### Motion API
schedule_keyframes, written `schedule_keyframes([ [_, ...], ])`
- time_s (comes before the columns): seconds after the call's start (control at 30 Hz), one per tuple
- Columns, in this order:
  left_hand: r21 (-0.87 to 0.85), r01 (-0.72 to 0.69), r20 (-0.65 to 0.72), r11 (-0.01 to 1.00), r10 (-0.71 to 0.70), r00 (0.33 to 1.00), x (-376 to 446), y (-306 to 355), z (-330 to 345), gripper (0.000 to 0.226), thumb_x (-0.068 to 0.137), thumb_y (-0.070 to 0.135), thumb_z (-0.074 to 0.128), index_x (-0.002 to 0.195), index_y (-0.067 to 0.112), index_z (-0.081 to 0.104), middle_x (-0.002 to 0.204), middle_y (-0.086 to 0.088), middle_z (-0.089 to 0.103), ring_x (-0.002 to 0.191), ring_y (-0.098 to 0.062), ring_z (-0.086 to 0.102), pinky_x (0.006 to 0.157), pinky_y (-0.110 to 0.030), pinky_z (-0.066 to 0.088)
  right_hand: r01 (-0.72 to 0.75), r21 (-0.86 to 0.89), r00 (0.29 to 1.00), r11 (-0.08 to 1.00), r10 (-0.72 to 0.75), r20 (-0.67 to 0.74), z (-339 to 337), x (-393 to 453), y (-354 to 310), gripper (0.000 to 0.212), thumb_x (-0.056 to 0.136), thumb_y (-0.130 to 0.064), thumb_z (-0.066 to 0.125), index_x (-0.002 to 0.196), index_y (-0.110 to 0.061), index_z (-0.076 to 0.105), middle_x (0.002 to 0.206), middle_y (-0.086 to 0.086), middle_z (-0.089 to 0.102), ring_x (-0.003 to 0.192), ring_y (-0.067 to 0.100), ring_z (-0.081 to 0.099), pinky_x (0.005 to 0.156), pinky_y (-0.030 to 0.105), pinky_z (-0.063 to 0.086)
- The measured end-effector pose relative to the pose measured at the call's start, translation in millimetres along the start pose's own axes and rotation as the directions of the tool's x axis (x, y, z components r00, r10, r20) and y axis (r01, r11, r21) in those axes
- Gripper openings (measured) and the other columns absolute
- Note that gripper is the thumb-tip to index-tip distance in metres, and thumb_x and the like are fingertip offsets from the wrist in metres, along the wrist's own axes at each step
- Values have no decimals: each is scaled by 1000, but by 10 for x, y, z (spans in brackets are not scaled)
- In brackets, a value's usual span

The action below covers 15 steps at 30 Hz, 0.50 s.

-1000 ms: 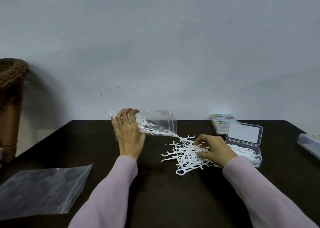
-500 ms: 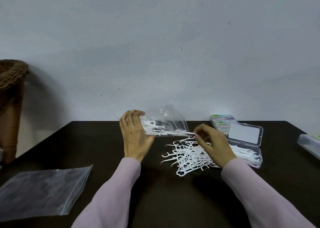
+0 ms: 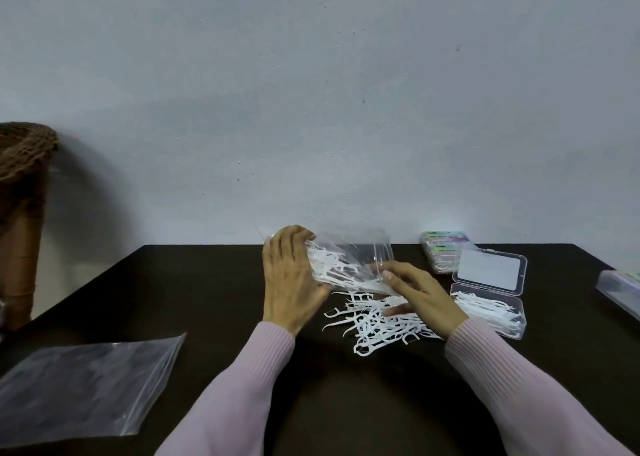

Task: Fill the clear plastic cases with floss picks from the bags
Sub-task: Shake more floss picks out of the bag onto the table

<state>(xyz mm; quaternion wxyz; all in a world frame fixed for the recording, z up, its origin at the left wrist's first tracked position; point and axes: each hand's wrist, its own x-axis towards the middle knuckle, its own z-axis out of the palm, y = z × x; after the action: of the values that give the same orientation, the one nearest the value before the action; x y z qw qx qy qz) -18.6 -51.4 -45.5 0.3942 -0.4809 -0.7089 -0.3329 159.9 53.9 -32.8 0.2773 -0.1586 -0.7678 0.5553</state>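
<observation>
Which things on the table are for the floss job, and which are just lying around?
For the job: bag of picks, loose floss picks, open case, left hand, right hand.
Lying about: flat bag, wicker basket.

Right hand (image 3: 420, 294) now at bag (image 3: 349, 265)

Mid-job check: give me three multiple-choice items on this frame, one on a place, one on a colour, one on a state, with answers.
1. Where does the empty flat bag lie?
A. near left of the table
B. inside the open case
C. on the stacked cases

2. What colour are the sleeves?
A. dark green
B. pale pink
C. black

3. What state is the case by the right hand in?
A. closed and empty
B. lid open, picks inside
C. upside down

Answers:
1 A: the flat bag rests on the table at near left.
2 B: both sleeves are pale pink.
3 B: the open case holds picks beside the right hand.
</observation>
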Motion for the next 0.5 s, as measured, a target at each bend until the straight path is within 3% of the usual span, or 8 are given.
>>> schedule_keyframes([
  [0.07, -9, -45, -3, 999, 45, 999, 7, 29, -2, 77, 56, 44, 81, 112, 13, 39, 117, -8, 44, 114, -23, 38, 100, -53, 40, 5, 3, 1000, 1000, -5, 19, 0, 10, -1, 24, 93, -19, 48, 114, -25, 59, 117, 4, 58, 73, 9, 62, 57, 23, 50],
  [0.13, -8, -100, 20, 995, 100, 995, 13, 44, 10, 76, 58, 50, 78, 110, 12, 37, 119, -7, 37, 112, -23, 38, 100, -50, 38, 43, -72, 999, 996, -42, 17, -34, 24, -1, 24, 91, -16, 52, 108, -33, 58, 113, 3, 62, 72, 6, 58, 57, 19, 44],
  [0.23, 22, -156, 34, 987, 155, 987, 11, 65, 43, 80, 49, 14, 86, 110, 13, 33, 122, -10, 33, 114, -25, 36, 98, -54, 41, 47, -149, 998, 988, -41, 42, -93, 41, 5, 25, 88, -15, 59, 105, -32, 59, 113, -2, 63, 98, 7, 60, 74, 19, 48],
  [0.3, 34, -189, 19, 981, 188, 982, 2, 80, 55, 84, 44, -6, 78, 112, 13, 34, 123, -11, 33, 116, -26, 35, 103, -54, 37, 27, -247, 998, 969, -11, 69, -86, 48, 33, 20, 85, -22, 63, 103, -30, 61, 114, -7, 62, 105, 7, 58, 90, 28, 48],
  [0.37, 51, -223, -3, 973, 224, 975, 6, 99, 46, 83, 43, -11, 74, 112, 13, 35, 123, -10, 34, 117, -25, 35, 109, -49, 27, 8, -306, 999, 952, 8, 49, -63, 48, 48, 15, 85, -32, 60, 99, -34, 62, 113, -5, 64, 100, 9, 59, 91, 32, 47],
  [0.43, 60, -230, -19, 971, 232, 973, 26, 113, 33, 81, 46, -7, 78, 112, 15, 36, 122, -8, 35, 118, -23, 35, 111, -46, 19, -3, -296, 1000, 955, 11, 27, -45, 35, 33, 11, 88, -33, 54, 95, -38, 61, 105, -1, 66, 87, 11, 61, 80, 27, 50],
  [0.5, 78, -219, -26, 973, 222, 975, 42, 129, 15, 82, 47, -2, 82, 113, 17, 37, 122, -7, 36, 118, -22, 35, 111, -46, 15, -1, -323, 1000, 946, 11, 29, -45, 29, 25, 15, 87, -32, 57, 101, -37, 58, 107, -6, 63, 94, 12, 60, 84, 26, 48],
])
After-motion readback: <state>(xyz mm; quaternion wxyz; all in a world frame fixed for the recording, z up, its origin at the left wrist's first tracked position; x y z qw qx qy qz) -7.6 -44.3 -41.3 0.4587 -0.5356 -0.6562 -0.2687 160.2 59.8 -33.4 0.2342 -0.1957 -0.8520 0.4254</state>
